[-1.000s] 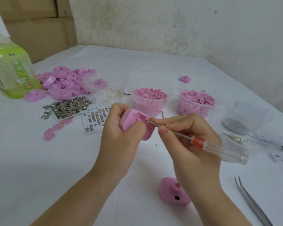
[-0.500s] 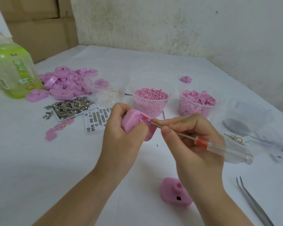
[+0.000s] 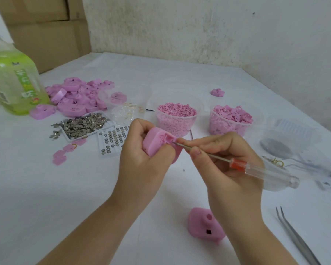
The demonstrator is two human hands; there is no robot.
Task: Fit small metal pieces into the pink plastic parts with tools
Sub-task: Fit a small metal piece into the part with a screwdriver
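- Left grip (image 3: 141,161) is curled round the pink plastic part (image 3: 155,144), holding it above the tabletop (image 3: 46,188) with its open slot turned toward your right.
- Your right grip (image 3: 225,169) pinches the screwdriver (image 3: 266,172) low on its metal shaft, and the tip sits in the part's slot.
- Step in hand, as I judge it: seating a small metal piece in that slot. The piece itself is too small to make out.
- Next calls for a short, steady push along the slot with the part braced, so the tip doesn't skid.
- Just beyond the part stands a clear cup (image 3: 177,121) heaped with pink granules. Beyond and right of the part, a second cup (image 3: 230,121) holds flat pink pieces.
- Beyond and left of the part, a white tray (image 3: 82,126) holds loose metal pieces, and a gridded tray (image 3: 112,140) holds small metal rounds.
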